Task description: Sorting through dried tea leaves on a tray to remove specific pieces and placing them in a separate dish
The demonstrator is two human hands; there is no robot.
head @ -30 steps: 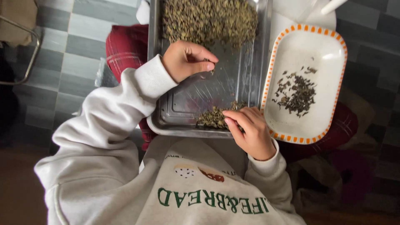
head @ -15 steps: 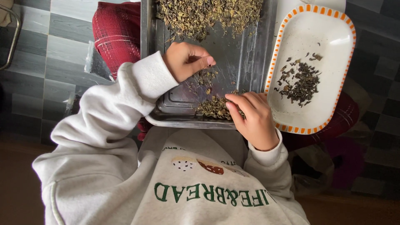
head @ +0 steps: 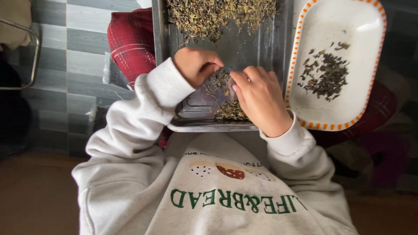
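Observation:
A metal tray [head: 209, 127] rests on my lap. A big heap of dried green leaves [head: 217, 15] fills its far end, and a small pile [head: 228, 111] lies by the near rim. My left hand [head: 197, 65] is curled just above the small pile, thumb against fingertips on a pinch of leaves. My right hand [head: 260, 98] lies palm down on the same pile, fingers together and meeting the left hand's fingertips. Its palm side is hidden.
To the right of the tray lies a white oval dish [head: 348, 109] with an orange-dashed rim, holding a patch of darker bits [head: 326, 74]. Red plaid cloth [head: 130, 43] shows under the tray. Grey floor tiles [head: 78, 56] and a metal chair frame [head: 35, 52] are at left.
My right hand has slid up from the near rim toward the left hand. The left hand came down and nearer, so the two now touch over the small pile. The view moved closer.

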